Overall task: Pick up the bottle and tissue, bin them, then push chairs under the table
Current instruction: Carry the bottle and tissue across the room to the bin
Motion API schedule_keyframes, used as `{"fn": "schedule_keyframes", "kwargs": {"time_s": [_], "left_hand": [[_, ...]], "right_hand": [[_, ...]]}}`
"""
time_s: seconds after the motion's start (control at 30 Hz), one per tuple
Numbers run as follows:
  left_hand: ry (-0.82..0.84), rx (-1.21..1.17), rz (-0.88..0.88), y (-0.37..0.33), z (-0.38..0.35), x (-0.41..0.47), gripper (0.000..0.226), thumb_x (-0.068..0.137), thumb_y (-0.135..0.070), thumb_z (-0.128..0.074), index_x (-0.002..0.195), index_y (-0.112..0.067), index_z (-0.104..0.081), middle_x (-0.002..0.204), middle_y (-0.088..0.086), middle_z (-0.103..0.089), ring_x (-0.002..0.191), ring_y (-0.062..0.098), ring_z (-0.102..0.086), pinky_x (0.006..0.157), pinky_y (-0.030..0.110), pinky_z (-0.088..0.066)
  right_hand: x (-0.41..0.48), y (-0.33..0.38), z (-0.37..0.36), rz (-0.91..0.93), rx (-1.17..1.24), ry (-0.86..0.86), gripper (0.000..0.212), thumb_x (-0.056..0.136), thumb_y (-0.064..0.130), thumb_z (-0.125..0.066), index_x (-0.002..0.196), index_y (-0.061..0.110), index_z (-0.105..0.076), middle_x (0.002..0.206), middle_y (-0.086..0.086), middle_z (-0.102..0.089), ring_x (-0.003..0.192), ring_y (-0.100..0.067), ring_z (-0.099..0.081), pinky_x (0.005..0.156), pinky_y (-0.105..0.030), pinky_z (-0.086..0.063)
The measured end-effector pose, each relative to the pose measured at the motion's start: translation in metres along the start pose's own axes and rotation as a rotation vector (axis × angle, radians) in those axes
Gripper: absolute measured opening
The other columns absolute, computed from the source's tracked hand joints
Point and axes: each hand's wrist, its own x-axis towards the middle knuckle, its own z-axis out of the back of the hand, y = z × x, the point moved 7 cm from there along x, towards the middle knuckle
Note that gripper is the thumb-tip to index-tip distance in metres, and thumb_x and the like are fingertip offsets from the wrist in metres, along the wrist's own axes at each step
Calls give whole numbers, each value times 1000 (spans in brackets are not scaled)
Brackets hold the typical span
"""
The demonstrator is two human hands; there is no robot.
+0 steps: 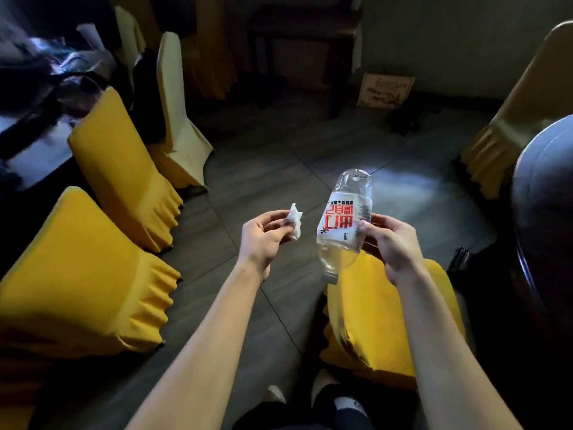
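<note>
My right hand (pixel 391 243) grips a clear plastic bottle (pixel 342 218) with a white label and red lettering, held upside down with its neck pointing toward me. A crumpled white tissue (pixel 295 221) is pinched between the fingers of my left hand (pixel 262 240). Both hands are held out in front of me over the grey floor. A yellow-covered chair (pixel 372 318) stands just below the bottle, beside a dark round table (pixel 545 193) at the right edge.
Three yellow-covered chairs (pixel 77 268) (pixel 121 169) (pixel 176 119) line the left side beside a dark table (pixel 34 144) with clutter on it. Another yellow chair (pixel 508 125) stands at the far right. A cardboard box (pixel 384 90) sits by the back wall. My feet show at the bottom.
</note>
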Motion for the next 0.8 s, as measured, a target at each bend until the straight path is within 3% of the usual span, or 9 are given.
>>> {"fn": "schedule_keyframes", "kwargs": {"time_s": [0.13,0.33,0.6,0.8], "left_hand": [[-9,-24,35,-24,15,41,21,87,7,-71,99,-10,-75,89,8,-78,80,13,-75,67,23,-59],[69,22,25,-58,3,124,20,88,9,-66,97,-8,-74,84,10,-77,74,19,-72,73,32,-60],[208,147,0,-101,-39,259,19,91,8,-65,96,-9,-73,91,12,-77,80,16,-74,69,26,-60],[282,182,19,-118,-72,337,15,91,1,-69,102,-8,-74,93,12,-77,84,18,-74,72,27,-60]], "right_hand": [[15,10,-29,18,-25,-47,15,89,0,-74,102,6,-75,78,-1,-81,62,-11,-76,48,-19,-54],[77,36,-55,48,24,-114,16,87,-2,-75,100,6,-77,91,-12,-82,76,-24,-79,62,-31,-62],[190,78,-76,90,72,-218,15,87,2,-75,98,10,-79,93,-11,-82,84,-25,-79,77,-38,-65],[251,106,-78,62,81,-263,14,87,3,-76,96,14,-79,89,-5,-83,82,-21,-80,66,-29,-63]]}}
